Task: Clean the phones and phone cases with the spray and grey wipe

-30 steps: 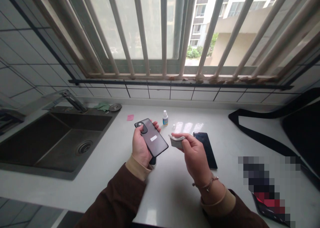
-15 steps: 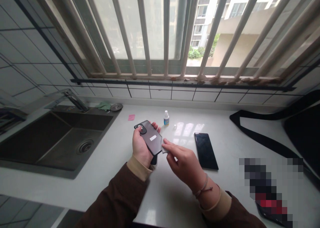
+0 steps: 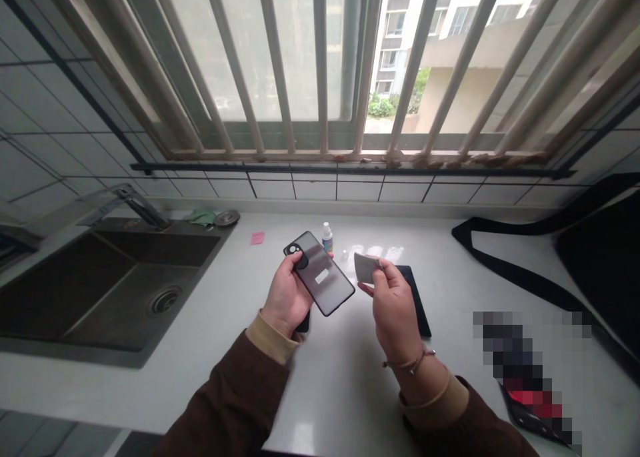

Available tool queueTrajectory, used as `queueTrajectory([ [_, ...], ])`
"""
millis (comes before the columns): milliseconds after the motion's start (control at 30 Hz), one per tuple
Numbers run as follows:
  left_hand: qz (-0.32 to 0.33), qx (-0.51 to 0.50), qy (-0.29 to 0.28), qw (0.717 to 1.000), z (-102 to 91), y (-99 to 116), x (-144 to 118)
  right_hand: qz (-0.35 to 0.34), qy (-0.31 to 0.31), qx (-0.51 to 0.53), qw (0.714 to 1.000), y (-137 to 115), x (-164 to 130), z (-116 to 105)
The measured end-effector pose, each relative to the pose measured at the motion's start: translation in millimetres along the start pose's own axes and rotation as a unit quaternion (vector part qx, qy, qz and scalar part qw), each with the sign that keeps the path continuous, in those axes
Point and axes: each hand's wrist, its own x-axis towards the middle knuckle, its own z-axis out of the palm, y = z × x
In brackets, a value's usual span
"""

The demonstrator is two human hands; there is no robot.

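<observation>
- Phone case (image 3: 321, 274) gripped in the left hand (image 3: 287, 297), tilted above the counter (image 3: 345, 377).
- Right hand (image 3: 393, 307) pinches a small cloth (image 3: 365, 267) just beside the case's edge, not touching.
- Dark phone (image 3: 417, 303) lies flat beyond the right hand; bare counter near both wrists.

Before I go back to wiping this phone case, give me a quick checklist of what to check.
1. Left hand grips the phone case firmly: ok.
2. Right hand pinches the wipe: ok.
3. Wipe clear of the case, a gap between them: ok.
4. Small bottle upright behind the case: ok; cap on: cannot tell.
5. Phone flat on the counter, partly hidden by the right hand: ok.
6. Case surface clean: cannot tell; a white sticker shows on it.
</observation>
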Motion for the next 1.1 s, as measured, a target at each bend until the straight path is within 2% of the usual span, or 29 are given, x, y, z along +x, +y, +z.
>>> queueTrajectory([
  [100,-0.022,0.034,0.008,0.999,-0.4,-2,-3,-0.028,-0.014,-0.002,1.0,3,0,1],
  [233,-0.016,0.07,0.03,0.997,-2.2,-10,-3,-0.034,-0.097,0.04,0.994,-1,-7,6],
  [333,0.046,0.082,0.045,0.995,-3.6,-14,0,0.037,-0.169,0.108,0.979,-4,-14,12],
  [433,0.11,0.075,0.069,0.989,-4.7,-14,4,0.135,-0.196,0.188,0.953,-6,-18,18],
  [533,0.132,0.049,0.098,0.985,-5.5,-10,7,0.201,-0.191,0.233,0.932,-7,-18,21],
  [700,0.138,-0.019,0.108,0.984,-4.3,-4,7,0.237,-0.15,0.236,0.93,-7,-17,21],
  [800,0.143,-0.038,0.109,0.983,-2.8,0,5,0.227,-0.117,0.209,0.944,-4,-13,19],
  [933,0.136,-0.043,0.107,0.984,-1.5,3,2,0.197,-0.036,0.171,0.965,-2,-8,16],
  [1000,0.123,-0.032,0.088,0.988,-0.6,1,1,0.173,-0.037,0.162,0.971,-2,-8,15],
  [1100,0.155,-0.011,0.053,0.986,-0.1,-3,-2,0.127,-0.089,0.126,0.98,-3,-11,15],
])
